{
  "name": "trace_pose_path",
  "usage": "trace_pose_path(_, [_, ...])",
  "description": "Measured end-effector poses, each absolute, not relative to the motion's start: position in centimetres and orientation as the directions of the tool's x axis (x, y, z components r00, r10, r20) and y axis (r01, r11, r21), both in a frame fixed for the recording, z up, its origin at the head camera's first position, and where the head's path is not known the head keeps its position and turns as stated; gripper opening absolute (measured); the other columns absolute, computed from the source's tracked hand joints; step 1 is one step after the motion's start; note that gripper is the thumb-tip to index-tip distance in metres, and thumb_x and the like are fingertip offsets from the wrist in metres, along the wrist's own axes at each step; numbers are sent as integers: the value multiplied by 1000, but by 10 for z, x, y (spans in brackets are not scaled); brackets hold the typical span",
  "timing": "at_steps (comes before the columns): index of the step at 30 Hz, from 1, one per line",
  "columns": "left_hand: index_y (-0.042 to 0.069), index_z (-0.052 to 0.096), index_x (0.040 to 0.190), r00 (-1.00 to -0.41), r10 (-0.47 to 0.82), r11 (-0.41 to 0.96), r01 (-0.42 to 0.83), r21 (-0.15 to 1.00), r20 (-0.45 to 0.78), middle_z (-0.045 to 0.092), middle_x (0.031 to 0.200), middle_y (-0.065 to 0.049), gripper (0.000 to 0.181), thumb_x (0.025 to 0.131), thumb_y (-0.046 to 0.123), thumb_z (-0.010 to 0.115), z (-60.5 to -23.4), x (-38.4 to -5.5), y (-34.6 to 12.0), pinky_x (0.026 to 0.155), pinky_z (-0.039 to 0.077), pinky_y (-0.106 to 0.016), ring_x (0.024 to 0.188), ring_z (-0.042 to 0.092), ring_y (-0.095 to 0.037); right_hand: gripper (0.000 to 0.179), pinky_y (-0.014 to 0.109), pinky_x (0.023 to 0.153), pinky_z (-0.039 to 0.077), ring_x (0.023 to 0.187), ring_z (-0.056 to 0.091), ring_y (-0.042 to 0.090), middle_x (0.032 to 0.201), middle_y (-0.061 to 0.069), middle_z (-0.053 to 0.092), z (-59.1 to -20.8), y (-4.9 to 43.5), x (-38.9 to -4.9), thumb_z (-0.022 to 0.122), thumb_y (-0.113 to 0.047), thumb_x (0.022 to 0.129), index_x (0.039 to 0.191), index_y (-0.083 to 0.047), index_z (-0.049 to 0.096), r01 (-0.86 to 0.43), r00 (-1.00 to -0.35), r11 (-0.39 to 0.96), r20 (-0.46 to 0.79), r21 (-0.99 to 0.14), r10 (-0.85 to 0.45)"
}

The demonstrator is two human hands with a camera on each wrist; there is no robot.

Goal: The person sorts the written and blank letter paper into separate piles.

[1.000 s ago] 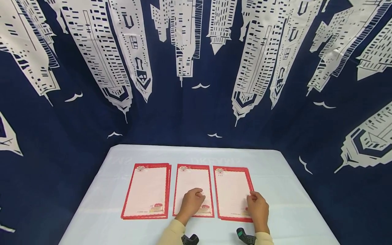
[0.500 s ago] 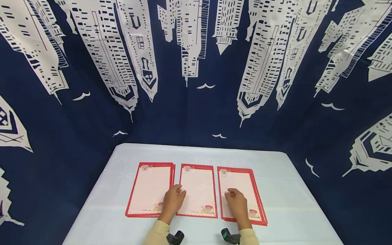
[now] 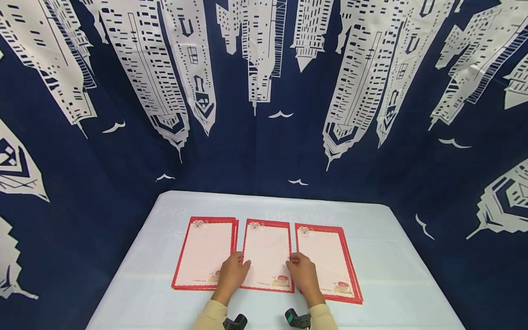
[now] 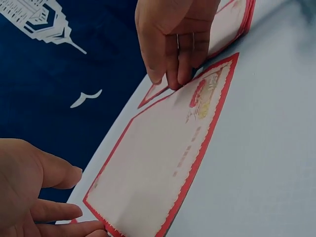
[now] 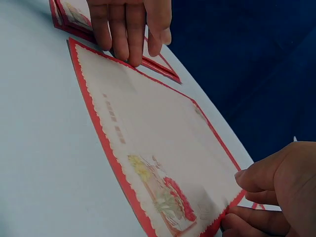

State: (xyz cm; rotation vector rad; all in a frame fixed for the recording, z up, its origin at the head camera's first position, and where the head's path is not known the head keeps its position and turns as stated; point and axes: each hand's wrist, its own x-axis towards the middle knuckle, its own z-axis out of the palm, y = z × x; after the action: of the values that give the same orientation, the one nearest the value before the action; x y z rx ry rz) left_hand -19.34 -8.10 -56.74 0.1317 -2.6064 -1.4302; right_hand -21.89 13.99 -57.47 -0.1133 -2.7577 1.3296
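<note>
Three red-bordered decorated paper sheets lie side by side on the white table, the outer two on stacks. My left hand (image 3: 233, 270) is at the left long edge of the middle sheet (image 3: 267, 252). Its fingers are extended along that edge, the thumb held apart, in the left wrist view. At the opposite edge is my right hand (image 3: 303, 271), fingertips right at the border and thumb (image 5: 252, 177) over the edge. The left sheet stack (image 3: 208, 250) and right sheet stack (image 3: 323, 256) are each partly covered by a hand. Neither hand has curled round the paper.
The white table (image 3: 383, 275) has rounded far corners. Behind it hangs a dark blue cloth (image 3: 247, 160) printed with white buildings and birds. Dark wrist devices sit at both sleeves near the front.
My left hand has moved left from over the middle sheet to its left edge. My right hand has moved left from the right stack's outer edge to the middle sheet's right edge.
</note>
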Motion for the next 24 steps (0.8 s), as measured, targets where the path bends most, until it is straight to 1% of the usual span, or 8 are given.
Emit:
trace_pose_path(4, [-12,65,114,-979,-162,518,21,855,122,70,102,-24,34,88,8,73,-569,-192,-81,82,53,-54,97,67,-40,27,42,80,56,89,68,23,99,9,72,-576,136,-217,73,-12,92,113,3,70,39,-992,628,43,-778,115])
trace_pose_path(8, [-11,66,113,-974,-182,506,23,862,133,70,100,-22,32,88,7,73,-571,-191,-80,80,54,-53,95,68,-38,28,46,82,56,91,67,26,102,14,72,-574,133,-215,73,-13,91,114,4,70,52,-988,675,62,-736,144])
trace_pose_path(12, [-11,67,112,-971,-199,502,15,865,132,71,101,-23,31,88,6,74,-571,-193,-78,81,54,-54,96,69,-39,31,51,84,54,93,66,31,106,19,71,-570,131,-215,74,-13,89,114,5,70,63,-986,703,67,-708,155])
trace_pose_path(15, [-10,67,111,-970,-209,497,1,868,120,71,102,-23,30,87,6,74,-571,-195,-78,81,54,-53,96,69,-39,32,51,85,54,97,67,33,106,20,71,-569,131,-217,75,-13,88,113,6,69,68,-986,684,55,-726,156])
trace_pose_path(20, [-10,67,113,-974,-215,448,-38,893,66,72,100,-21,31,87,5,73,-574,-197,-81,80,54,-51,95,69,-38,37,47,81,56,94,68,33,102,19,71,-571,136,-222,75,-14,89,116,9,67,94,-986,615,11,-783,164])
trace_pose_path(24, [-12,66,116,-975,-217,393,-49,918,40,73,94,-15,34,86,3,73,-575,-198,-83,78,54,-45,88,69,-30,41,46,79,56,90,67,31,101,18,70,-569,139,-223,74,-17,89,119,9,65,133,-982,570,-32,-810,183])
